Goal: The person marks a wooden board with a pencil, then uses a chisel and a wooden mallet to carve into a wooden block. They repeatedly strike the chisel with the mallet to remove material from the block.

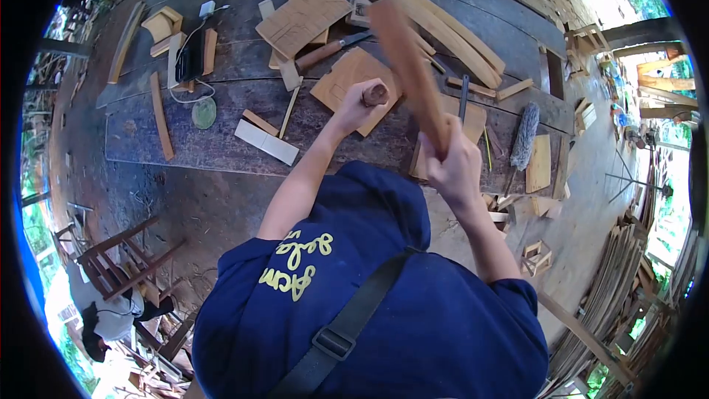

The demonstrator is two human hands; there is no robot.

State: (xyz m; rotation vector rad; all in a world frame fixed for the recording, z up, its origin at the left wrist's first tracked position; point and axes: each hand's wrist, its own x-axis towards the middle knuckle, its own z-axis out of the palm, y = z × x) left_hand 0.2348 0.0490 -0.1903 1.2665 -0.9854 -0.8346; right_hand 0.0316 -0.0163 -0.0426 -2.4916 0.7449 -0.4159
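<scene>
My left hand [357,108] is closed around the upright wooden handle of a chisel [375,94]. Only the handle's round end shows; the blade is hidden below my fist. Under that hand lies a square wooden board [341,83] with outlines marked or cut into it, on the workbench [244,103]. Raised above the bench, a long flat wooden mallet [408,59] is gripped near its lower end by my right hand [456,162]. Its far end is slightly blurred and apart from the chisel.
A larger carved board [303,20], a wooden-handled tool [322,54] and curved wooden pieces [436,18] lie toward the back. On the left are a black phone-like device [190,63] and a cable. A grey fluffy duster [525,135] lies right. Another person [107,307] is at lower left.
</scene>
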